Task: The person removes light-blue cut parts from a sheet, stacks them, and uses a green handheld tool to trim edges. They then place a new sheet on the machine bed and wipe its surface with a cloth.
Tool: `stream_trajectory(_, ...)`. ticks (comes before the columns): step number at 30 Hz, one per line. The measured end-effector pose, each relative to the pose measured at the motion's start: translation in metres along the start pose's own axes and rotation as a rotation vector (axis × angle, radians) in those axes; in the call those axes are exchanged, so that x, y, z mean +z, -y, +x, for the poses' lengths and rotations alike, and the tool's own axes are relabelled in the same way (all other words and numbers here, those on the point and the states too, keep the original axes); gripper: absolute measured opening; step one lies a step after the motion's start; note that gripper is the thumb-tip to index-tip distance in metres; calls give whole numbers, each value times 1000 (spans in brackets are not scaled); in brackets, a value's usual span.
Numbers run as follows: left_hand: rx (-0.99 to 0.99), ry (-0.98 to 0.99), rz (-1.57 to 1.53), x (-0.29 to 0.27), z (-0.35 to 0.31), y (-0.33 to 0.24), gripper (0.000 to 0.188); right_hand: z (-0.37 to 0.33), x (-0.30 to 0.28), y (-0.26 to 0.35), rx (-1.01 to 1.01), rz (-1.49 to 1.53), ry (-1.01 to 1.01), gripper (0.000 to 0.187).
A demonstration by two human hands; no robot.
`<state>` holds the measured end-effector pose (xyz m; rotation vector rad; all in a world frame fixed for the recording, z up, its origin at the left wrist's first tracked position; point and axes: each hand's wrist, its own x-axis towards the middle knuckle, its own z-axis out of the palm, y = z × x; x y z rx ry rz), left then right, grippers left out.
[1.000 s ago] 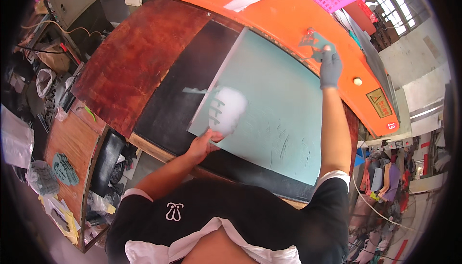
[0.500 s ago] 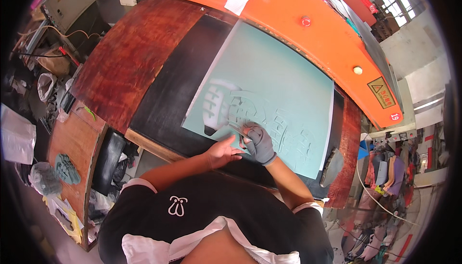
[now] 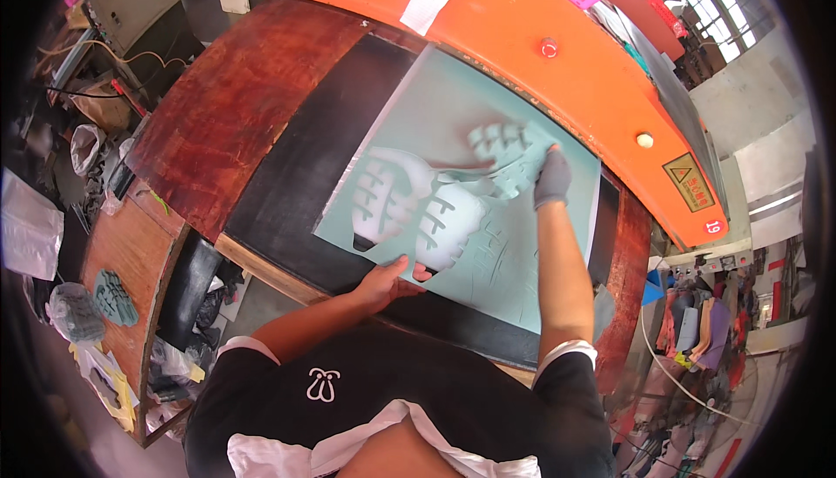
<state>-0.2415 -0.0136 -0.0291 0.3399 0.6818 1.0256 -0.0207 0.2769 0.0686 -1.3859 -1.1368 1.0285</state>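
A pale green sheet lies on the black pad, with cut lines across its right part. Two toothed, shoe-upper-shaped openings in its left part show white beneath. My left hand, bare, pinches the sheet's near edge, thumb on top, and a fingertip shows through an opening. In a grey glove, my right hand is out over the sheet's far right part. It grips a slatted cut-out piece of the same green material, lifted and blurred by motion. The glove partly hides the fingers.
An orange machine beam with a red button spans the far side. Reddish-brown board flanks the black pad. On the left, a side table bears a stack of green cut pieces. Coloured scraps hang at right.
My right hand has swung away to the far right, pulling the cut-out piece out of the sheet. A second white opening now shows. My left hand has moved slightly left onto the sheet's edge.
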Motion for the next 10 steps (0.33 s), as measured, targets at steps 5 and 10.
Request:
stream_trajectory(5, 57, -39, -45, 1, -4, 4, 41, 39, -16, 97, -157, 336, -29, 40)
stream_trajectory(10, -183, 15, -144, 1, -8, 5, 56, 4, -45, 91, -604, -223, 82, 36)
